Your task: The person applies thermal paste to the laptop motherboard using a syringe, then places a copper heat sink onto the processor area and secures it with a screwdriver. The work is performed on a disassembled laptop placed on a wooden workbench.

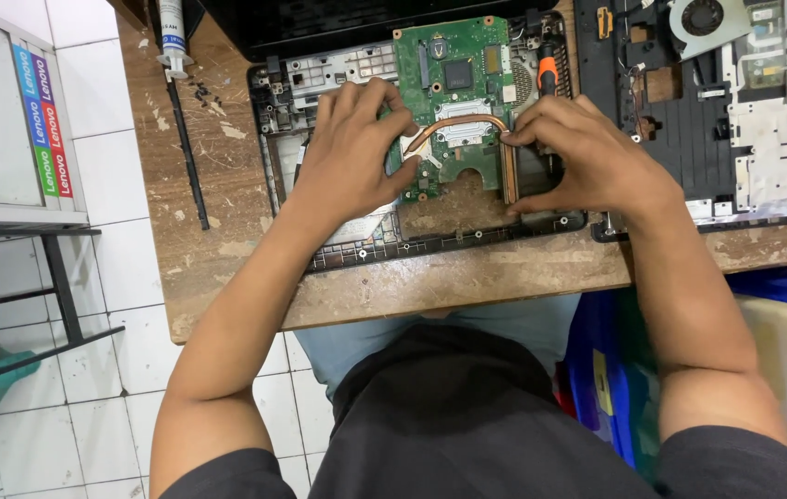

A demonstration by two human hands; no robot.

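Across the far half of the scarred wooden worktop (467, 282) lies an opened laptop base (338, 242), its black frame stripped of the keyboard side, and a second dismantled black chassis (735, 120) with a round fan sits just to its right. Inside the nearer base rests a green circuit board (454, 65), tilted slightly, with chips and connectors on its far part. On that board lies a copper heat pipe (467, 123): one leg runs left to right over a silvery plate, then bends and runs toward the near edge along the right side. Both hands meet on it. The left hand (347, 157) covers the pipe's left end, fingers (393, 125) curled narrow and pressing on it. The right hand (583, 157) pinches the bend and near-running leg, fingers (518, 139) closed on the copper. An orange-handled screwdriver (548, 74) lies just beyond the right hand. Far left, a thin black strip (188, 157) and small screws (201, 92) lie apart.
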